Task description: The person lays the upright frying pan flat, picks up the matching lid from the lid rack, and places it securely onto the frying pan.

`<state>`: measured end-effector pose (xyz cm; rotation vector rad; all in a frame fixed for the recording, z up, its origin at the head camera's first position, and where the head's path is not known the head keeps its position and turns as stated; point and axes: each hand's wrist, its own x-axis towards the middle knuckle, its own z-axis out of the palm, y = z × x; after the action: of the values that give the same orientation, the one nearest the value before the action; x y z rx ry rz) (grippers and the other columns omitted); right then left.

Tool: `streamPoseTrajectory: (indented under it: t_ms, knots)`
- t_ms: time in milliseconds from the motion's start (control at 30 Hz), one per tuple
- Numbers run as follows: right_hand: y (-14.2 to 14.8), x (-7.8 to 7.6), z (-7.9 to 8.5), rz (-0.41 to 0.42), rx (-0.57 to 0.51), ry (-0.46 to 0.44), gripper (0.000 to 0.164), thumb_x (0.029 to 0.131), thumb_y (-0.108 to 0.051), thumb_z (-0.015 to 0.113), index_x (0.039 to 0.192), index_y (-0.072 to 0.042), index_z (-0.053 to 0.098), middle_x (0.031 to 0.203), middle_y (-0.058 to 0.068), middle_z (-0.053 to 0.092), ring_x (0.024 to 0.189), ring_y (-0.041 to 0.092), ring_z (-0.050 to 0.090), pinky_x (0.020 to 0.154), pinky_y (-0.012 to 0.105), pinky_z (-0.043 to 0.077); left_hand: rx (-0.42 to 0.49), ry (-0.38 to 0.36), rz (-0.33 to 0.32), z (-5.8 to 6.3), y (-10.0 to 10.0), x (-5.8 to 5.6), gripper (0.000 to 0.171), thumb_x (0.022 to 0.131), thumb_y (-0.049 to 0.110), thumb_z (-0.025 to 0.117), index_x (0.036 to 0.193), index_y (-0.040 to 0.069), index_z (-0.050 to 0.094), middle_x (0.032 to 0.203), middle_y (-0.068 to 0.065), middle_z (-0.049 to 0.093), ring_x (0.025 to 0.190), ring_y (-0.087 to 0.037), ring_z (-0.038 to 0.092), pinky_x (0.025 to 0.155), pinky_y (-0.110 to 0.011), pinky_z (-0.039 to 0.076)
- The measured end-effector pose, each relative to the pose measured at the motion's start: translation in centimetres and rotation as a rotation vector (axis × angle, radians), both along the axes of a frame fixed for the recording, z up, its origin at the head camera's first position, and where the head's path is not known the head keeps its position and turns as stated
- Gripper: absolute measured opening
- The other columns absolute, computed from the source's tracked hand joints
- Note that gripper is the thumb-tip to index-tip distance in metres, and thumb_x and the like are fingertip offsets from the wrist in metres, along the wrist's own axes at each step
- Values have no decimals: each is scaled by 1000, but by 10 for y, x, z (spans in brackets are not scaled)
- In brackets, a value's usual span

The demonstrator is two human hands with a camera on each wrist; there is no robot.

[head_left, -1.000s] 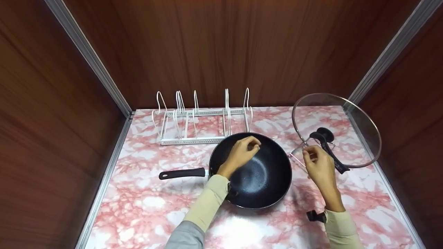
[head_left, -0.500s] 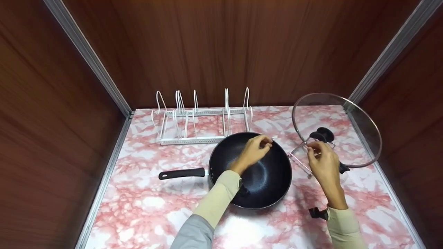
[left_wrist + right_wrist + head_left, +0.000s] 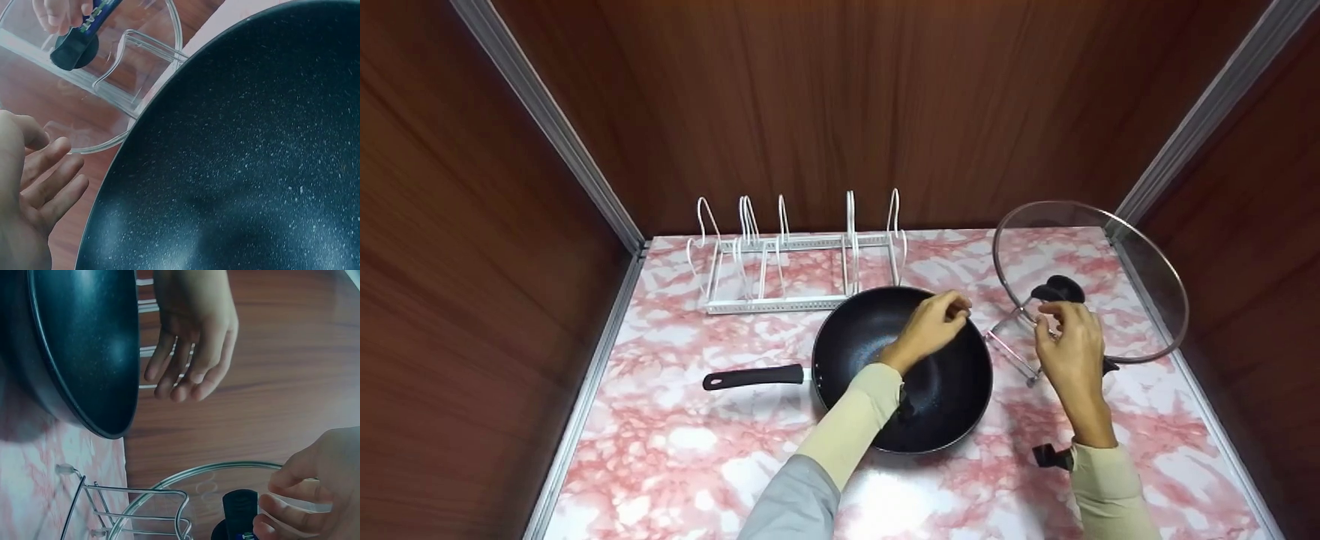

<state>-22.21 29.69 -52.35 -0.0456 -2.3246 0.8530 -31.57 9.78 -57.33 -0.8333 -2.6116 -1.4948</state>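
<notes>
A black wok (image 3: pixel 859 337), its handle (image 3: pixel 757 376) pointing left, sits mid-table. My left hand (image 3: pixel 934 326) hovers above the wok's far right part, fingers loosely bent with nothing in them; in the left wrist view the same hand (image 3: pixel 34 191) is beside the rim. On the right a glass lid (image 3: pixel 1132 285) stands tilted in a small wire stand (image 3: pixel 1011 354). My right hand (image 3: pixel 1072 345) is in front of the lid, close to its black knob (image 3: pixel 1069 289). In the right wrist view the right hand's (image 3: pixel 320 478) loosely bent fingers appear apart from the knob.
Behind the wok, a white wire rack (image 3: pixel 780 306) with several upright loops stands near the back wall. Brown wood-look panels (image 3: pixel 810 112) enclose the red and white marbled table (image 3: pixel 660 450) at the back and both sides.
My left hand has moved right across the wok, toward its far right rim. My right hand has shifted slightly right in front of the lid. Wok, lid and rack have stayed put.
</notes>
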Motion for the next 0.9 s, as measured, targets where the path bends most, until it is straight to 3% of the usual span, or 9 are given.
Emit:
streamPoseTrajectory:
  t_ms: [267,467,900]
  knots:
    - [4,-3,1,-10,15,44,14,89,8,69,103,9,72,102,31,68,93,49,54,88,54,40,0,13,-43,1,17,2,18,103,8,64,120,5,71,115,-6,77,100,-7,70,90,-9,51]
    - [8,-3,3,-39,36,51,15,89,6,70,104,10,72,106,33,69,98,54,51,92,59,39,-19,33,-61,-1,27,3,19,105,7,62,122,3,70,118,-9,76,106,-15,73,92,-10,52]
    - [16,-1,2,-127,65,-43,25,91,0,71,113,11,67,109,33,62,102,52,52,91,61,43,-69,28,-54,-4,53,4,19,107,7,60,124,4,69,125,-8,73,116,-15,71,96,-11,51]
